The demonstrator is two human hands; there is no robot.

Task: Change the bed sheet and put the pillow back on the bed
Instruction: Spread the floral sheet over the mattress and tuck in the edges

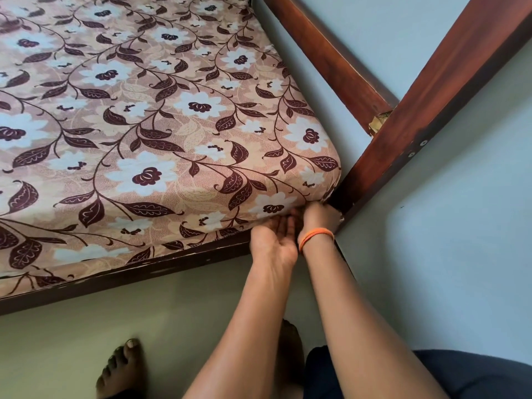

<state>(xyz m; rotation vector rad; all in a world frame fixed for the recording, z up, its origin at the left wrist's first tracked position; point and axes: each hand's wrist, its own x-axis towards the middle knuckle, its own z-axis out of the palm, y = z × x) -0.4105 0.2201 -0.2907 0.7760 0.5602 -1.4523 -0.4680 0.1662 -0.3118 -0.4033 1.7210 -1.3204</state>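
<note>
left hand (275, 240) lies open, palm up, fingertips under the sheet (161, 145) edge; just beside it the right hand (316, 218) seems tucked in, grip unclear.

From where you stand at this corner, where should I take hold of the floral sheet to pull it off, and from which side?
Grip the floral sheet at its lower edge beside the corner, where it meets the dark bed rail, coming from below on the open floor side. The wooden post blocks the far side. The left hand, palm up, and the right hand are already there; their fingertips are hidden.
</note>
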